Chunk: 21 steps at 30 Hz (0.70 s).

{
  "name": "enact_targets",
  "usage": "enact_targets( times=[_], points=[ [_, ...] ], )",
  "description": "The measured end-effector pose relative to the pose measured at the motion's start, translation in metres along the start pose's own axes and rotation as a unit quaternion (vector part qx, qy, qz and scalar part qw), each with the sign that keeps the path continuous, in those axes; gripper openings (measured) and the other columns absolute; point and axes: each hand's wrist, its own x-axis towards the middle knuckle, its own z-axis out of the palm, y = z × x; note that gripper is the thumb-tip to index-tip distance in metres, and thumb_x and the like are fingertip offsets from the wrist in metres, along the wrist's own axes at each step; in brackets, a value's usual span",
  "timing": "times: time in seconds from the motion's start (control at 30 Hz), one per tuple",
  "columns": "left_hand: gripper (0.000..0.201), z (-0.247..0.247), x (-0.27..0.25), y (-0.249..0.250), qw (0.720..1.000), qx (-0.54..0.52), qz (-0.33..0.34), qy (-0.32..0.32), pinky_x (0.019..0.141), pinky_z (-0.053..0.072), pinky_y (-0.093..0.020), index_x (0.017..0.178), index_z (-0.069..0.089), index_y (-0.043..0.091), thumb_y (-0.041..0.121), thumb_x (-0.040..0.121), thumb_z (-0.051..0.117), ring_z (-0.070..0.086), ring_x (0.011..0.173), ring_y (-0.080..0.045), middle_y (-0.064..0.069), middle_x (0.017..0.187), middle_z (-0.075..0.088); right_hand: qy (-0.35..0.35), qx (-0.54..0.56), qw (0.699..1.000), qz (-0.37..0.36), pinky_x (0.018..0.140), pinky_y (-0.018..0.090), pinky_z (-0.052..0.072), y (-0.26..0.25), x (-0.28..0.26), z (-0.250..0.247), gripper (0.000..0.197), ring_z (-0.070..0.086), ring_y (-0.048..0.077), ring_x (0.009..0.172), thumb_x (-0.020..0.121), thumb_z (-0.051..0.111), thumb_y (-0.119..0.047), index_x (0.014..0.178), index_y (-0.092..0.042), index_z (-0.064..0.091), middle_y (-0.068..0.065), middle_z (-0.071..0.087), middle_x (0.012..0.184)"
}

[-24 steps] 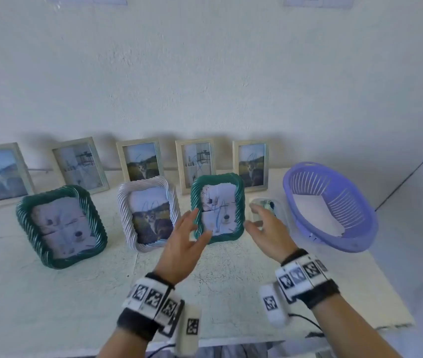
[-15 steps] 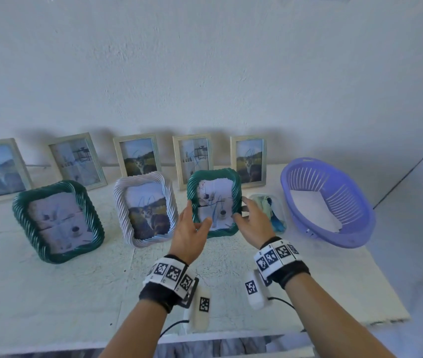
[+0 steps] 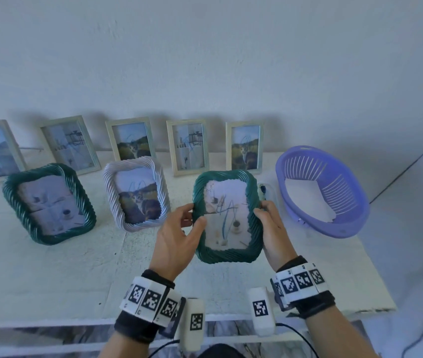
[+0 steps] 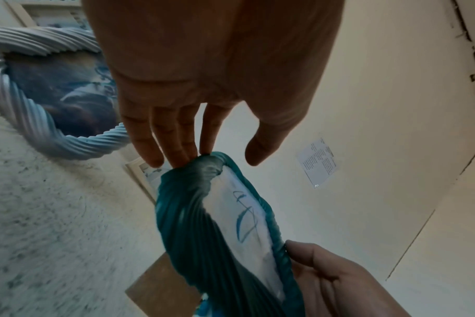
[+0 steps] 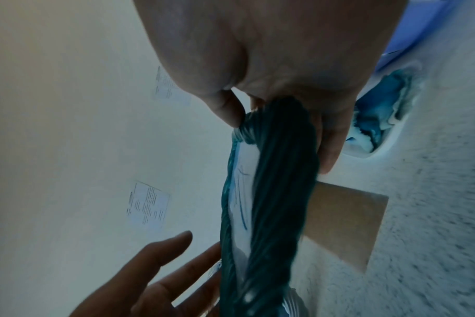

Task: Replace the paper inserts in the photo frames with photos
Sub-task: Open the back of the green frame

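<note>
A green rope-twist frame [image 3: 227, 257] is held above the white table [image 3: 76, 267], tilted face up toward me. Its paper insert [image 3: 228, 215] shows pale pictures and blue scribbles. My left hand [image 3: 194, 218] holds the frame's left edge, thumb on the front border and fingers behind it. My right hand [image 3: 260, 210] grips the right edge, thumb in front and fingers at the back. In the left wrist view the frame [image 4: 193, 225] runs from my fingertips [image 4: 182, 158] toward the other hand. The right wrist view shows the frame [image 5: 279, 193] edge-on, with its brown back stand [image 5: 344, 225] sticking out.
A second green frame [image 3: 47, 202] and a white rope frame [image 3: 135, 192] with a cat photo stand on the left. Several beige frames [image 3: 187, 148] line the wall. A purple basket [image 3: 321, 189] holding white paper sits at the right, with a clear container [image 3: 267, 195] beside it.
Both hands reached the green frame, took its two sides and lifted it off the table toward me. It now lies tilted back rather than standing.
</note>
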Motion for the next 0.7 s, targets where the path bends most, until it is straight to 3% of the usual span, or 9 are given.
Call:
enact_targets(
  times=[0.1, 0.2, 0.3, 0.37, 0.47, 0.6, 0.7],
  points=[
    [0.047, 0.008, -0.012, 0.0, 1.0, 0.017, -0.009, -0.008, 0.074, 0.054, -0.019, 0.13, 0.053, 0.02, 0.038, 0.089, 0.064, 0.063, 0.094, -0.003, 0.004, 0.112, 0.064, -0.005, 0.044, 0.999, 0.027, 0.076, 0.036, 0.039, 0.006, -0.008, -0.006, 0.008, 0.055, 0.02, 0.082, 0.098, 0.047, -0.014, 0.095, -0.014, 0.054, 0.006, 0.06, 0.085],
    [0.07, 0.016, -0.021, 0.0, 0.998, 0.043, -0.037, -0.041, 0.088, 0.053, -0.029, 0.137, 0.047, 0.019, 0.056, 0.08, 0.065, 0.06, 0.104, -0.01, 0.0, 0.123, 0.06, -0.009, 0.072, 0.997, 0.03, 0.082, 0.041, 0.044, 0.011, -0.015, -0.012, 0.007, 0.059, 0.024, 0.088, 0.098, 0.05, -0.013, 0.101, -0.012, 0.056, 0.011, 0.065, 0.093],
    [0.116, 0.028, -0.029, 0.003, 0.992, 0.049, -0.077, -0.088, 0.105, 0.042, -0.036, 0.148, 0.031, 0.018, 0.084, 0.058, 0.061, 0.048, 0.127, -0.019, -0.004, 0.143, 0.048, -0.05, 0.054, 0.997, 0.019, 0.075, 0.037, 0.05, 0.01, -0.027, -0.014, 0.011, 0.062, 0.024, 0.084, 0.098, 0.052, -0.014, 0.108, -0.011, 0.054, 0.011, 0.068, 0.09],
    [0.132, 0.038, -0.033, 0.009, 0.989, 0.029, -0.097, -0.105, 0.112, 0.032, -0.036, 0.155, 0.011, 0.02, 0.082, 0.053, 0.066, 0.032, 0.141, -0.02, -0.004, 0.156, 0.031, -0.069, 0.054, 0.996, 0.022, 0.068, 0.035, 0.052, 0.007, -0.034, -0.012, 0.014, 0.063, 0.022, 0.08, 0.097, 0.054, -0.017, 0.11, -0.014, 0.055, 0.006, 0.069, 0.084],
    [0.138, 0.053, -0.036, 0.012, 0.986, -0.045, -0.112, -0.113, 0.112, 0.027, -0.034, 0.154, -0.001, 0.028, 0.08, 0.05, 0.073, 0.022, 0.145, -0.014, 0.003, 0.16, 0.019, -0.087, 0.103, 0.99, 0.049, 0.069, 0.04, 0.055, 0.002, -0.039, -0.009, 0.026, 0.067, 0.025, 0.083, 0.094, 0.055, -0.031, 0.114, -0.014, 0.057, 0.009, 0.07, 0.093],
    [0.135, 0.062, -0.04, 0.017, 0.971, -0.167, -0.124, -0.119, 0.105, 0.04, -0.037, 0.152, -0.001, 0.039, 0.074, 0.047, 0.077, 0.045, 0.131, -0.014, -0.003, 0.152, 0.038, -0.099, 0.138, 0.98, 0.1, 0.071, 0.044, 0.055, -0.005, -0.035, -0.008, 0.041, 0.067, 0.034, 0.091, 0.099, 0.045, -0.045, 0.123, -0.015, 0.058, 0.014, 0.066, 0.113],
    [0.131, 0.062, -0.046, 0.019, 0.963, -0.2, -0.094, -0.157, 0.107, 0.04, -0.041, 0.15, 0.003, 0.045, 0.076, 0.047, 0.077, 0.047, 0.131, -0.013, -0.003, 0.149, 0.042, -0.105, 0.13, 0.977, 0.133, 0.062, 0.04, 0.055, -0.009, -0.028, -0.013, 0.04, 0.067, 0.037, 0.088, 0.1, 0.043, -0.042, 0.125, -0.015, 0.058, 0.015, 0.064, 0.119]
  ],
)
